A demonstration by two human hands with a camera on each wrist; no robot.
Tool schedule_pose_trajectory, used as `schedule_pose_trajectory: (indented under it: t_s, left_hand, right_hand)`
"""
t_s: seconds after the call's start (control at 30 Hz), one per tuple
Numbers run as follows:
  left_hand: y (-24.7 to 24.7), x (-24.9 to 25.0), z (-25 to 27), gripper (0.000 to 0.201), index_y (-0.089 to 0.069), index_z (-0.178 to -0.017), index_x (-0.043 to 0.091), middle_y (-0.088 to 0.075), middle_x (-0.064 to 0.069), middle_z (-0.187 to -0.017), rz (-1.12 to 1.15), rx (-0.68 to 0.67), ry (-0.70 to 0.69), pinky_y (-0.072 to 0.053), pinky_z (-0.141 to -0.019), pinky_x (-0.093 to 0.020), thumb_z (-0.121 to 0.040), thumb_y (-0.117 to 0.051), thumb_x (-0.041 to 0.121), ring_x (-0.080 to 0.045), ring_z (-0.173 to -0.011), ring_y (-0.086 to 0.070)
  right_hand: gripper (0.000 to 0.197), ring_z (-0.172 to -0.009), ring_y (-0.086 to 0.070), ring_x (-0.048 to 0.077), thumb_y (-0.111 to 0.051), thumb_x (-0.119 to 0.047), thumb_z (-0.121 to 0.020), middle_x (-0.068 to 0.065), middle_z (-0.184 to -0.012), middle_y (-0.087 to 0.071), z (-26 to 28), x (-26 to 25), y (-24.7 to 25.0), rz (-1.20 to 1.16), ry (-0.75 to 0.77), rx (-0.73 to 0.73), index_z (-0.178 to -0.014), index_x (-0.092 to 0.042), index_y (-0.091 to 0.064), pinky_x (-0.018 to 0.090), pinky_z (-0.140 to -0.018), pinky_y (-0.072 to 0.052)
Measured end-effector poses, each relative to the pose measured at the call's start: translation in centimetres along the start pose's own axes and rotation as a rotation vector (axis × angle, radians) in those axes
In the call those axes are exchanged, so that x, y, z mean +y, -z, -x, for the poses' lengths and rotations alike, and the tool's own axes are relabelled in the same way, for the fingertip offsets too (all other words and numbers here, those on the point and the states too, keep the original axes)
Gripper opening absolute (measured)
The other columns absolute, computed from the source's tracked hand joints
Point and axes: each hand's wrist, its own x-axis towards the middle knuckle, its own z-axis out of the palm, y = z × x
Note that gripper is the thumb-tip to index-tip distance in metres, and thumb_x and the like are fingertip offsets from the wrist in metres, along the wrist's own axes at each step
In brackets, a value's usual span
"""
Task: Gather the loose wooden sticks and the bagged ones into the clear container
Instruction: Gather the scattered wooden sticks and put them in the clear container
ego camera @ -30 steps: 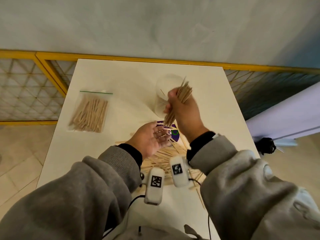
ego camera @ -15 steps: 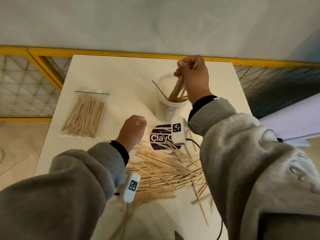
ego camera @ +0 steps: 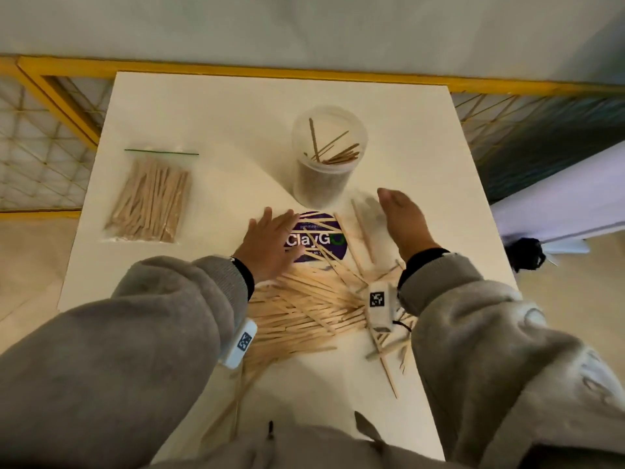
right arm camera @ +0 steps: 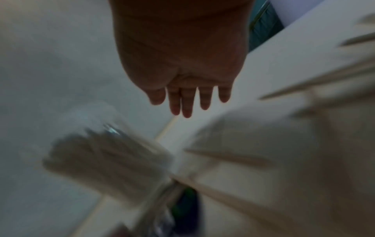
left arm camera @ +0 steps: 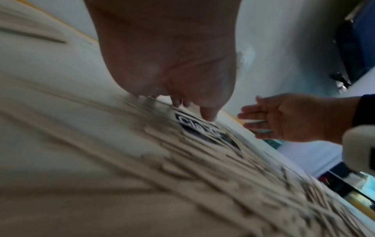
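A heap of loose wooden sticks [ego camera: 304, 309] lies on the white table [ego camera: 209, 106] in front of me, spilling over a purple round sticker [ego camera: 318, 238]. The clear container [ego camera: 326, 157] stands upright behind it with several sticks inside. A zip bag of sticks [ego camera: 150, 198] lies at the left. My left hand [ego camera: 270, 238] lies flat with fingers spread on the sticks at the sticker's left edge. My right hand [ego camera: 402, 221] hovers edge-on, fingers straight, to the right of the heap and holds nothing. The left wrist view shows my left fingertips [left arm camera: 207, 115] touching the sticks.
A yellow-framed mesh railing [ego camera: 50, 96] runs behind and to the left of the table. A pale wall rises beyond it. A white surface with a black object [ego camera: 524, 253] sits off the table's right side. A few sticks [ego camera: 385, 360] lie scattered near the front right.
My right hand let a bundle of sticks go into the container and came back down, empty, beside the heap. My left hand opened from a fist and spread flat on the sticks.
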Motion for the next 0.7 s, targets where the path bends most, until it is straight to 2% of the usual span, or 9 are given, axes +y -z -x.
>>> schedule_pose_trajectory:
  t_s: [0.07,0.13,0.27,0.33,0.4,0.47,0.5,0.57,0.7]
  left_hand:
    - [-1.0,0.6,0.9,0.072,-0.013,-0.150,0.021,-0.012,0.001,-0.159,-0.037,-0.026,-0.091,-0.002,-0.116,-0.051,-0.089,-0.031,0.053,-0.030,-0.146,0.002]
    - [-1.9,0.9,1.7,0.077,-0.016,-0.150,0.021,-0.014,0.001,-0.159,-0.076,-0.045,-0.146,-0.005,-0.115,-0.051,-0.083,-0.023,0.058,-0.030,-0.146,0.001]
    - [-2.8,1.3,4.4,0.084,-0.019,-0.149,0.022,-0.022,-0.001,-0.156,-0.025,-0.096,-0.240,-0.007,-0.116,-0.049,-0.077,-0.019,0.065,-0.025,-0.147,-0.005]
    - [-2.8,0.9,6.5,0.080,-0.022,-0.148,0.025,-0.025,0.000,-0.155,0.045,-0.083,-0.241,-0.005,-0.116,-0.049,-0.079,-0.022,0.065,-0.024,-0.146,-0.010]
    - [-2.8,-0.6,8.6,0.080,-0.027,-0.147,0.024,-0.029,-0.001,-0.154,-0.003,0.036,-0.187,-0.005,-0.115,-0.053,-0.079,-0.019,0.066,-0.026,-0.146,-0.013]
    - [-2.9,-3.0,11.0,0.079,-0.032,-0.145,0.020,-0.031,-0.004,-0.153,-0.113,0.195,-0.052,-0.007,-0.112,-0.058,-0.081,-0.019,0.064,-0.031,-0.145,-0.015]
    - [-3.1,-4.3,12.1,0.079,-0.032,-0.145,0.020,-0.028,-0.006,-0.154,-0.133,0.232,0.040,-0.006,-0.111,-0.060,-0.080,-0.020,0.064,-0.033,-0.144,-0.014]
    - [-4.0,-6.2,14.4,0.084,-0.023,-0.148,0.020,-0.016,-0.007,-0.158,-0.082,0.199,0.205,-0.001,-0.112,-0.060,-0.078,-0.018,0.065,-0.035,-0.145,-0.004]
    - [-6.8,-5.7,15.8,0.088,-0.007,-0.151,0.019,0.000,-0.008,-0.160,-0.104,0.115,0.191,0.005,-0.113,-0.057,-0.077,-0.010,0.068,-0.034,-0.145,0.007]
  right_hand:
    - [0.043,-0.144,-0.026,0.019,-0.039,-0.034,-0.102,0.002,-0.153,-0.038,2.0,2.8,-1.7,0.192,0.056,-0.208,-0.141,-0.019,-0.045,0.031,-0.116,-0.014]
    - [0.044,-0.149,-0.011,0.017,-0.037,-0.032,-0.103,-0.002,-0.157,-0.028,4.4,4.5,-3.3,0.324,0.209,-0.318,-0.145,-0.021,-0.039,0.036,-0.117,0.004]
    - [0.047,-0.148,-0.011,0.011,-0.042,-0.035,-0.101,-0.005,-0.157,-0.028,9.0,6.4,-4.1,0.358,0.352,-0.449,-0.146,-0.024,-0.038,0.040,-0.120,0.005]
    - [0.048,-0.148,-0.013,0.013,-0.042,-0.037,-0.099,-0.003,-0.156,-0.031,10.5,7.7,-2.4,0.333,0.398,-0.368,-0.144,-0.022,-0.041,0.044,-0.122,-0.002]
    - [0.052,-0.147,-0.019,0.024,-0.038,-0.043,-0.096,0.003,-0.153,-0.038,10.8,9.4,0.6,0.353,0.410,-0.105,-0.140,-0.018,-0.047,0.050,-0.120,-0.013]
    - [0.058,-0.146,-0.020,0.033,-0.031,-0.048,-0.094,0.008,-0.154,-0.035,10.6,11.4,3.9,0.453,0.269,0.116,-0.141,-0.019,-0.046,0.054,-0.117,-0.016]
    - [0.055,-0.148,-0.014,0.033,-0.030,-0.048,-0.096,0.006,-0.158,-0.026,10.6,12.5,5.3,0.506,0.126,0.135,-0.145,-0.024,-0.040,0.056,-0.117,-0.011]
    - [0.052,-0.149,0.002,0.028,-0.027,-0.048,-0.100,-0.002,-0.163,-0.006,11.1,14.2,6.3,0.543,-0.100,0.047,-0.149,-0.034,-0.024,0.057,-0.118,0.001]
    - [0.061,-0.148,0.015,0.026,-0.025,-0.054,-0.098,-0.002,-0.162,0.009,12.5,14.6,3.1,0.586,-0.033,-0.067,-0.153,-0.033,-0.009,0.053,-0.116,0.011]
